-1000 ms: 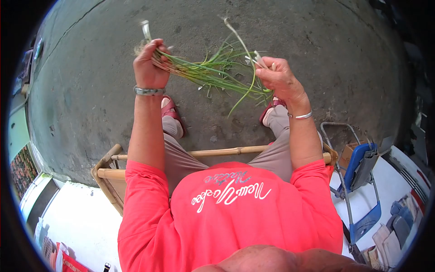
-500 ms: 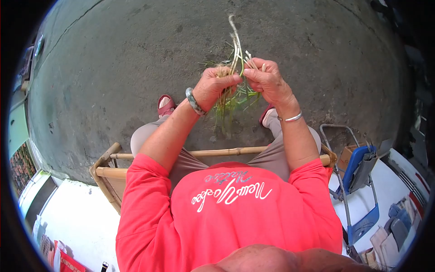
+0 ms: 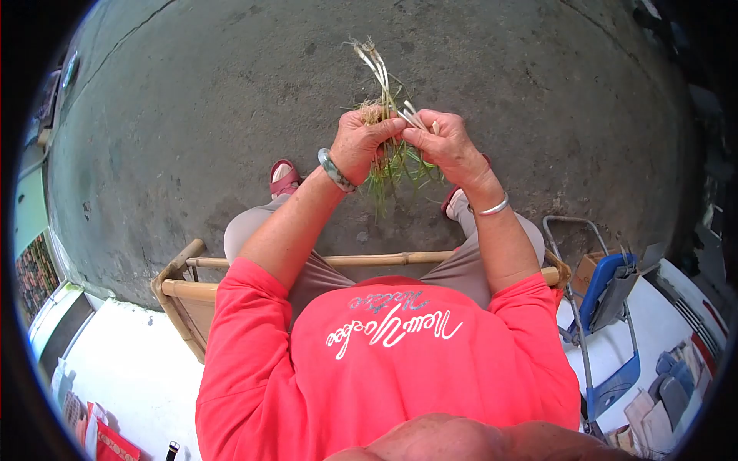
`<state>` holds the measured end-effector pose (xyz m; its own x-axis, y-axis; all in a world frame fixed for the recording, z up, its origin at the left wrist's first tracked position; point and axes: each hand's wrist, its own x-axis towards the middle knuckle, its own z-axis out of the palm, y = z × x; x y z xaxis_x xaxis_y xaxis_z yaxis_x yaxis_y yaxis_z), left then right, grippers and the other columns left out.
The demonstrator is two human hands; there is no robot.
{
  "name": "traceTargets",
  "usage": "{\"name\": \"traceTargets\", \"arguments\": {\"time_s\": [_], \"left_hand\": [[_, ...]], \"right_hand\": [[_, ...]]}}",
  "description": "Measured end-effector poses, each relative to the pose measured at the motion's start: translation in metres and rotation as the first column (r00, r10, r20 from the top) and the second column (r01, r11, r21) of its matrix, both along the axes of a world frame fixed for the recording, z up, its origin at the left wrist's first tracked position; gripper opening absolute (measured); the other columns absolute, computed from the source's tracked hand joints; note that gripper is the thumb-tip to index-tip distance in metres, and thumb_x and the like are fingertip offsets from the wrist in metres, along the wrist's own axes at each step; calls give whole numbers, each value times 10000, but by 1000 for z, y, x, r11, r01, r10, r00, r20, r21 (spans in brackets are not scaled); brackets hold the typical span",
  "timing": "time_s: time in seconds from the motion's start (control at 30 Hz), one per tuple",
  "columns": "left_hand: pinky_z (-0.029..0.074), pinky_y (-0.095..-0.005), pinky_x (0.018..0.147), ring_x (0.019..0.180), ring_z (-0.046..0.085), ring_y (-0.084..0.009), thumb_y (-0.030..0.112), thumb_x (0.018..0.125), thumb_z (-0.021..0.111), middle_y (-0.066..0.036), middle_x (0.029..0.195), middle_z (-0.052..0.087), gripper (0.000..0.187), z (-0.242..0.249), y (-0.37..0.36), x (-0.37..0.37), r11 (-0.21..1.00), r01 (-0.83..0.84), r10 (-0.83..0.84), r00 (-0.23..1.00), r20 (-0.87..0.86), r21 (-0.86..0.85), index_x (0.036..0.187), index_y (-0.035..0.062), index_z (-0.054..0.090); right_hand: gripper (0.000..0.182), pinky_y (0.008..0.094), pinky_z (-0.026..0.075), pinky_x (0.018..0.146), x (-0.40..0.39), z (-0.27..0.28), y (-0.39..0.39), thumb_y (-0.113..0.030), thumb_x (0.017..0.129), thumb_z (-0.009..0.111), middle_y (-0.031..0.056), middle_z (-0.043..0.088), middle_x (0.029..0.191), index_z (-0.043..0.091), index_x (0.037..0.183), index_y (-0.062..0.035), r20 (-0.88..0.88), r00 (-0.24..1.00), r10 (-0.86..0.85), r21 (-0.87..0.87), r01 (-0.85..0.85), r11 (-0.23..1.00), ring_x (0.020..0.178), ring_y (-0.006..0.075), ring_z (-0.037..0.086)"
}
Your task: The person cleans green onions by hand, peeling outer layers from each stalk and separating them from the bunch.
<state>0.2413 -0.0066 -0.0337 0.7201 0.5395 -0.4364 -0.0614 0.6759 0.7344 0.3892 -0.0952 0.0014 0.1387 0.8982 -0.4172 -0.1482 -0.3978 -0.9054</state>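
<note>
Thin green stalks with white stems and stringy roots rise between my two hands, their root ends pointing away from me. My left hand is closed around a bunch of them, with a tuft of pale brown roots showing above its fingers. Several clean white stem ends stick out of my right hand, which is closed round them. The fingertips of both hands nearly meet at the stalks. Thin green leaves hang below and between the hands.
Grey concrete floor spreads ahead of my feet in red sandals. A bamboo chair frame surrounds my legs. To the right stand a blue folding chair with a metal frame and a cardboard box.
The upright stalks between my hands have shifted left, and more than one root end now shows at their top. My right hand has moved slightly left and closer to my left hand.
</note>
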Motion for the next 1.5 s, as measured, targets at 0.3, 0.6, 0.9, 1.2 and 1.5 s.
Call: {"name": "traceTargets", "arguments": {"time_s": [0.3, 0.6, 0.9, 1.2, 1.5], "left_hand": [[385, -207, 491, 562, 512, -59, 129, 867, 578, 0, 660, 581, 122, 6, 0, -2, 979, 81, -67, 995, -80, 188, 818, 31, 632], [446, -248, 560, 593, 544, -126, 82, 850, 574, -38, 681, 583, 62, -3, -1, 1, 967, -192, 202, 978, 46, -169, 819, 30, 590], [450, -251, 593, 641, 551, -132, 97, 851, 598, -31, 719, 583, 88, 6, 27, -6, 972, -192, 210, 967, 143, -132, 900, 24, 593], [481, -217, 612, 669, 592, -96, 136, 871, 590, -28, 776, 625, 160, 8, 9, -2, 991, -28, 51, 983, 175, -132, 963, 5, 601], [401, -170, 489, 591, 553, -42, 111, 850, 630, -4, 698, 614, 87, 7, -1, 2, 994, -7, 9, 1000, -11, 106, 871, 26, 634]], "right_hand": [[137, 197, 247, 458, 2, 4, -1, -135, 858, 594, -110, 404, 610, 585, 744, -61, 213, 971, 107, 54, -121, 991, 547, -7, 320], [187, 211, 262, 473, -1, 0, 0, -130, 852, 589, -102, 389, 606, 541, 688, -53, 238, 963, 125, 107, -154, 982, 574, 7, 323], [224, 233, 277, 457, 5, 8, -3, -162, 836, 607, -82, 383, 575, 533, 658, -47, 162, 971, 176, 38, -184, 982, 544, 20, 324], [136, 185, 251, 446, 4, 7, -3, -151, 857, 615, -111, 429, 599, 605, 753, -64, -93, 996, 10, 28, -8, 1000, 513, -12, 342], [155, 210, 311, 475, -1, 5, -1, -148, 855, 606, -95, 460, 619, 604, 733, -53, 77, 997, 15, 17, -17, 1000, 565, 10, 375]]}}
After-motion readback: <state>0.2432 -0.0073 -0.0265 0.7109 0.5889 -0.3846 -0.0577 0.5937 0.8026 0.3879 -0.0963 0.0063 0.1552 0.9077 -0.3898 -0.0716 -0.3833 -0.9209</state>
